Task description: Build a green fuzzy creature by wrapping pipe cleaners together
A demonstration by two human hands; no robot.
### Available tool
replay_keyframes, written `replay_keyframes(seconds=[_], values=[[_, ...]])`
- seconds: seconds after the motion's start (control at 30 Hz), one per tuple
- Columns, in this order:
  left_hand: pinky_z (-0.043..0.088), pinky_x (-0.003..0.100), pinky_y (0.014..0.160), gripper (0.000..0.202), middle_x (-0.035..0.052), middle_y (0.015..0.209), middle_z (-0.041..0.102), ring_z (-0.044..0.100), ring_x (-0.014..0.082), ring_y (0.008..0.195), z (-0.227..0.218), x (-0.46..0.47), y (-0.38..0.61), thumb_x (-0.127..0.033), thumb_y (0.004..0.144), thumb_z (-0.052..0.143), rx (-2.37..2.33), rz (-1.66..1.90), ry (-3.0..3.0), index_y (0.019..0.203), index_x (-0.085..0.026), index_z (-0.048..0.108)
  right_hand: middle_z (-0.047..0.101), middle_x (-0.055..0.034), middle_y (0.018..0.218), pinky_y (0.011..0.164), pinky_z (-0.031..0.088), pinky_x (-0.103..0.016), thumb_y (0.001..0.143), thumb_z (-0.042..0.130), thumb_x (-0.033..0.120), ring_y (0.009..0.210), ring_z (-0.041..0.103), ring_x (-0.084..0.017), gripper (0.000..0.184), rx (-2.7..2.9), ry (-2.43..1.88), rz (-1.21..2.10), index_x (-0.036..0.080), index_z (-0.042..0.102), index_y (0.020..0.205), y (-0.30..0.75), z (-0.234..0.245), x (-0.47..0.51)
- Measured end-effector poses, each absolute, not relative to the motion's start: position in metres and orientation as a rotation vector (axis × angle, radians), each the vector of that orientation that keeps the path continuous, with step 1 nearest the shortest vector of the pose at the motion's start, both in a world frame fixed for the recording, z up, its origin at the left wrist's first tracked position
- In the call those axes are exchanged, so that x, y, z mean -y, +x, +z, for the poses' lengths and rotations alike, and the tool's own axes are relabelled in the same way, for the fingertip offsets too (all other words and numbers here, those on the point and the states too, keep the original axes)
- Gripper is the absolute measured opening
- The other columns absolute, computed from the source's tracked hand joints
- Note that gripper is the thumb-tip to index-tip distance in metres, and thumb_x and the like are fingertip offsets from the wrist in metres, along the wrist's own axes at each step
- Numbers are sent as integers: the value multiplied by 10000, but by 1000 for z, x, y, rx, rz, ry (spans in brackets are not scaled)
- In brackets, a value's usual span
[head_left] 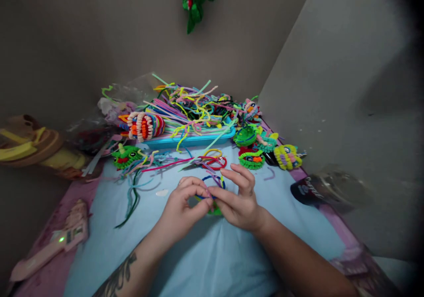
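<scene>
My left hand [183, 204] and my right hand [239, 199] meet over the middle of the light blue table cover [198, 261]. Both pinch a small pipe-cleaner piece [214, 192] made of blue, purple and green strands, with a blue loop rising between the fingers. My left thumb and forefinger close on its left side. My right thumb and forefinger hold its right side, the other right fingers raised. Just behind the hands lie loose red, yellow and pink pipe cleaners [212, 159].
A blue tray [190, 140] heaped with coloured pipe cleaners stands at the back. Finished fuzzy figures sit around it: a green one [126, 155] left, a striped one [145, 126], several right [287, 156]. A pink glue gun [53, 243] lies front left, a dark packet [306, 190] right.
</scene>
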State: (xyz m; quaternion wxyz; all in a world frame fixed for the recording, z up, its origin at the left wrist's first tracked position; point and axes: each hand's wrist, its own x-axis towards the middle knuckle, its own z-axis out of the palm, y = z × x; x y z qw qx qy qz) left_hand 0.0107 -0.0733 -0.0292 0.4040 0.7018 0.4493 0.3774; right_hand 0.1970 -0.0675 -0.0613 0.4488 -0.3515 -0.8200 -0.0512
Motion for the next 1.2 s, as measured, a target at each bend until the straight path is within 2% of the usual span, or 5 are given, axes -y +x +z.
replay_keyframes(seconds=[0.17, 0.33, 0.8, 0.97, 1.2], values=[[441, 324, 833, 98, 46, 863, 606, 574, 184, 898, -30, 73, 10, -179, 781, 633, -1104, 870, 1726, 693, -185, 675, 522, -32, 1245, 1019, 367, -515, 760, 658, 182, 1232, 368, -290, 347, 2073, -847, -220, 360, 647, 1058, 198, -64, 67], [440, 335, 827, 86, 46, 865, 604, 564, 190, 905, -31, 73, 10, -200, 801, 625, -1139, 936, 1779, 724, -190, 661, 477, -35, 1296, 1025, 372, -533, 762, 596, 105, 1288, 338, -299, 231, 2080, -886, 26, 291, 626, 897, 197, -60, 63], [466, 282, 794, 133, 34, 858, 547, 556, 150, 823, -28, 73, 10, -226, 820, 606, -1044, 862, 1642, 703, -185, 656, 366, -79, 1402, 1115, 249, -541, 866, 475, 192, 1393, 239, -282, 89, 2110, -802, 415, 217, 558, 848, 193, -56, 58], [463, 293, 808, 146, 43, 874, 545, 555, 162, 859, -28, 73, 11, -245, 834, 598, -1042, 872, 1703, 717, -191, 667, 454, -82, 1364, 1119, 260, -496, 908, 453, 276, 1343, 346, -251, 233, 2082, -852, 714, 203, 571, 720, 192, -49, 58], [462, 309, 816, 193, 43, 844, 552, 559, 171, 841, -35, 67, 5, -304, 828, 604, -995, 839, 1602, 691, -180, 657, 421, -102, 1413, 1107, 249, -546, 832, 538, 207, 1398, 254, -278, 65, 2100, -905, 701, 212, 603, 834, 196, -45, 60]])
